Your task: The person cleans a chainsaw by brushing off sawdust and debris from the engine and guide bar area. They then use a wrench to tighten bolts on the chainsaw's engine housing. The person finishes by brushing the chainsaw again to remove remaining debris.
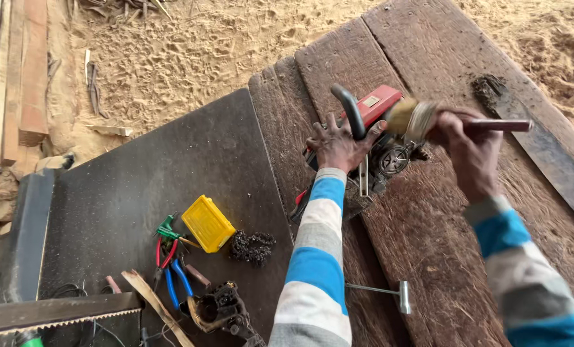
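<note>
Left hand (339, 144) clamped the black handle (353, 110) of the red chainsaw body (378, 104) on the plank counter (428, 244). Right hand's (470, 151) grip held a paintbrush (422, 120) at the housing. Risk: saw could tip under brushing pressure.

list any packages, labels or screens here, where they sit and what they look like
Label: small pale rectangle on the red saw body, just right of the black handle held by the left hand.
Yellow box: ribbed plastic rectangle on the dark sheet, beside the pliers.
No screens or signs.
</note>
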